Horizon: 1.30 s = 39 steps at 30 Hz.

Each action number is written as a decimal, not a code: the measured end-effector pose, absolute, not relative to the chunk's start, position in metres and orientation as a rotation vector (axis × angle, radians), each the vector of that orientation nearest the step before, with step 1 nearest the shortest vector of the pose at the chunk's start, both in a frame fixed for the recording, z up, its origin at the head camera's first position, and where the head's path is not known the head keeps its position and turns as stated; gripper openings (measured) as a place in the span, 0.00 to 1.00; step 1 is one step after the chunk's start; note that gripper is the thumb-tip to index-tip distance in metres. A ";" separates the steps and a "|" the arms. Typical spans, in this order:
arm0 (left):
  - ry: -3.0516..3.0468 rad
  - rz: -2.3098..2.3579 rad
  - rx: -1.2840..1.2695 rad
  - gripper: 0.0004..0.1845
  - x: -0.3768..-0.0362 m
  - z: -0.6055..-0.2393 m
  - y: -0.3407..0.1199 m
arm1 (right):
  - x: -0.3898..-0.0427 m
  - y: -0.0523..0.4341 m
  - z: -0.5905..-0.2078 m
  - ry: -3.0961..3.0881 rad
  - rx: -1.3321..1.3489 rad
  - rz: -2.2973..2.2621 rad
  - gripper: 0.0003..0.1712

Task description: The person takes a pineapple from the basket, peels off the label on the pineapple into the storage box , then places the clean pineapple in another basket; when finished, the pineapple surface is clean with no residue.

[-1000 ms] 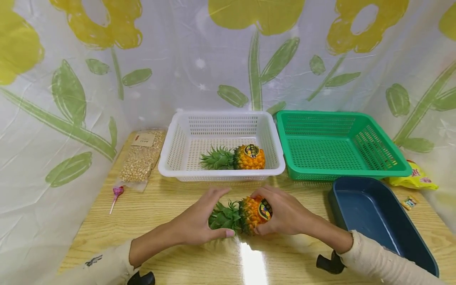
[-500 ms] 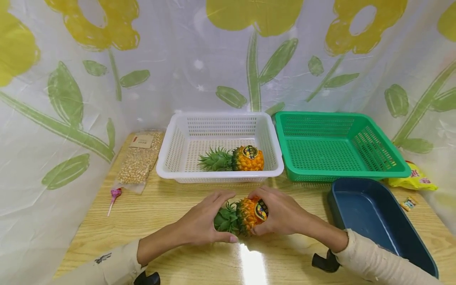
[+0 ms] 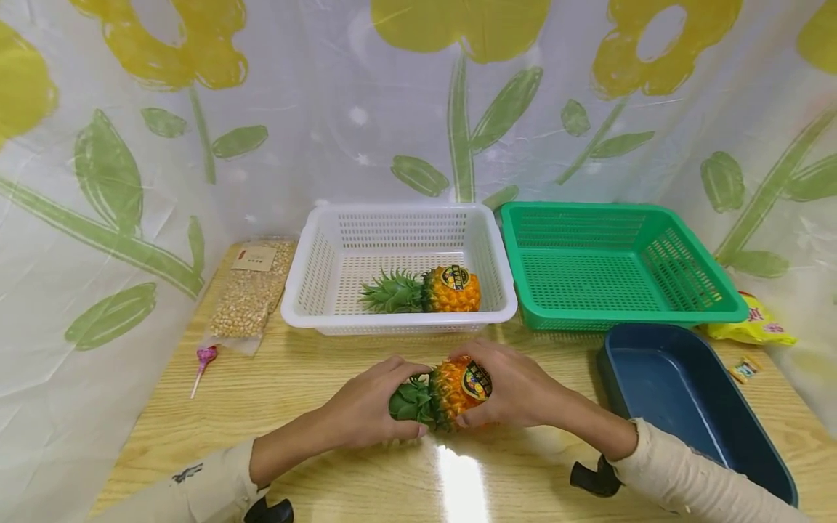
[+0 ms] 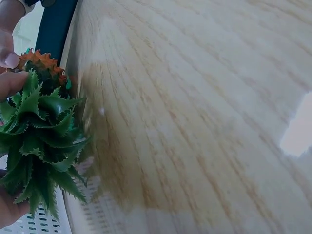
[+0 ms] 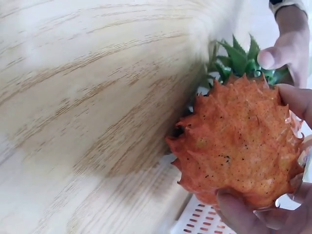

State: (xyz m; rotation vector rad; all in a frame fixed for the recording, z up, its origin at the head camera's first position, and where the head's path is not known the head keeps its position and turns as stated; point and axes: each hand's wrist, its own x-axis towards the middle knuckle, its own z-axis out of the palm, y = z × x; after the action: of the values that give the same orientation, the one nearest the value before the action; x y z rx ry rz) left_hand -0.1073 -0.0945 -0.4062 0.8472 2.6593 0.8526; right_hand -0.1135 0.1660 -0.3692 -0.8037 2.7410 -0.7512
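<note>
Both hands gripped the pineapple just above the table, the left hand curled round its stiff, prickly crown and the right hand round its body, which looked light, rigid and easily held.

Both hands have closed tighter on the pineapple (left hand curling round its leaves), lifting it slightly.

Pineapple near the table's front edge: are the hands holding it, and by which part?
Yes. The left hand grips the pineapple by its green leafy crown, and the right hand grips its orange body. It lies sideways between them.
</note>
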 end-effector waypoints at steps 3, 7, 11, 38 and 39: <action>2.670 0.849 0.841 0.41 -0.107 -0.406 -0.094 | -0.114 0.168 -0.369 2.715 -0.784 -0.799 0.49; 2.675 0.856 0.839 0.40 -0.107 -0.406 -0.094 | -0.115 0.171 -0.367 2.652 -0.766 -0.882 0.47; 2.669 0.862 0.824 0.40 -0.107 -0.406 -0.095 | -0.117 0.176 -0.367 2.573 -0.773 -1.029 0.38; 2.634 0.909 0.842 0.39 -0.107 -0.407 -0.096 | -0.124 0.202 -0.374 2.441 -0.653 -1.301 0.17; 2.634 0.910 0.841 0.39 -0.106 -0.407 -0.096 | -0.124 0.202 -0.374 2.444 -0.645 -1.298 0.17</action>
State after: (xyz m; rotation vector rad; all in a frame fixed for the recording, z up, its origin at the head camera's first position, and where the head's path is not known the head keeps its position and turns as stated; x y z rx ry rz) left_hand -0.1065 -0.0959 -0.4072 0.8405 2.6336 0.9100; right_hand -0.1242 0.2023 -0.3736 -0.6449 2.4441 -1.2983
